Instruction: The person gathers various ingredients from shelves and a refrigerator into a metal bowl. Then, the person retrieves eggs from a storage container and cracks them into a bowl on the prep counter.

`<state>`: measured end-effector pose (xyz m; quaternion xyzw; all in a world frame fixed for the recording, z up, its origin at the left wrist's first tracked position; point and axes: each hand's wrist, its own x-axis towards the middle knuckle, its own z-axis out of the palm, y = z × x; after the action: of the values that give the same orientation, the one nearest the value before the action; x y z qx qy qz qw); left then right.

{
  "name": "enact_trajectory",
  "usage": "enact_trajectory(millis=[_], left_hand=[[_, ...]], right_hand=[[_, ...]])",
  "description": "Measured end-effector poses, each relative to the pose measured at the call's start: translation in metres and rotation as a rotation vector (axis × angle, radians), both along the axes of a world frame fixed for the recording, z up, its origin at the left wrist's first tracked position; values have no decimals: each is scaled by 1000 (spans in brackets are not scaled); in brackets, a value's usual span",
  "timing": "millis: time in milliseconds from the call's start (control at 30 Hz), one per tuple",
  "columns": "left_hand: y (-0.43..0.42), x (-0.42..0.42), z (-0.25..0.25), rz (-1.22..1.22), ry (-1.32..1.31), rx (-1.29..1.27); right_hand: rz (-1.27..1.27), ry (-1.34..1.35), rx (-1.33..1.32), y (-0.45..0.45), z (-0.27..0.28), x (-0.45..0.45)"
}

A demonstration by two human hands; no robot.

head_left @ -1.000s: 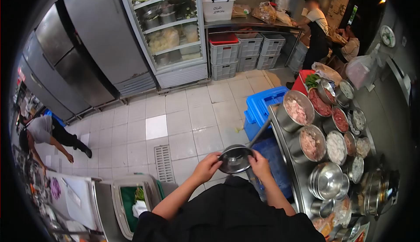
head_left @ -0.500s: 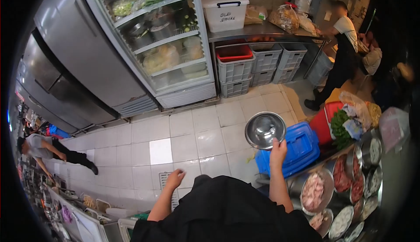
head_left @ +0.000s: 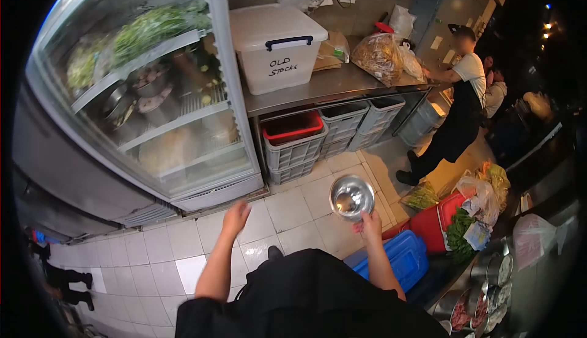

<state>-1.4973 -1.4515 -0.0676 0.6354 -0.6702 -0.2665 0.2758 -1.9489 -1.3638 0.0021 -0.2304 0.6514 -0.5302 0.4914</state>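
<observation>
A shiny metal bowl [head_left: 351,197] is held out in front of me above the tiled floor. My right hand [head_left: 369,225] grips it by its near rim, and I see nothing in it but reflections. My left hand [head_left: 235,218] is raised to the left, away from the bowl, with fingers loosely stretched and nothing in them. Just ahead of that hand stands a glass-door fridge [head_left: 220,189] with greens [head_left: 160,29] and metal pots on its shelves. Below my right forearm is a blue plastic lid or tub [head_left: 400,258].
A steel counter [head_left: 333,81] carries a white "OLD STOCKS" box [head_left: 276,47] and filled bags. Grey crates [head_left: 295,151] stand beneath. A person in a dark apron [head_left: 460,112] works at the counter's far end. A red container [head_left: 431,222] and pots of meat [head_left: 471,307] are at right.
I have moved forward and turned, so the fridge and counter look nearer. The bowl stays in my right hand. My left hand has risen and its fingers have straightened somewhat.
</observation>
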Motion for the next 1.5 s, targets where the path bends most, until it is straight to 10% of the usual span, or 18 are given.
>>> enact_trajectory(millis=[167, 300, 633, 967, 1033, 1500], left_hand=[[-245, -132, 232, -183, -82, -655], [-391, -179, 309, -25, -432, -1022], [-494, -207, 325, -126, -647, -784], [-476, -220, 301, -64, -502, -746], [-466, -209, 297, 34, -473, -755], [-511, -159, 326, 73, -630, -703]], right_hand=[[-39, 82, -141, -141, 36, -32], [-5, 69, -204, -270, 53, -67], [265, 207, -115, -607, 9, -145], [328, 147, -39, -691, -4, -152], [191, 708, -255, -696, -31, -167], [521, 456, -676, -695, 184, -63]])
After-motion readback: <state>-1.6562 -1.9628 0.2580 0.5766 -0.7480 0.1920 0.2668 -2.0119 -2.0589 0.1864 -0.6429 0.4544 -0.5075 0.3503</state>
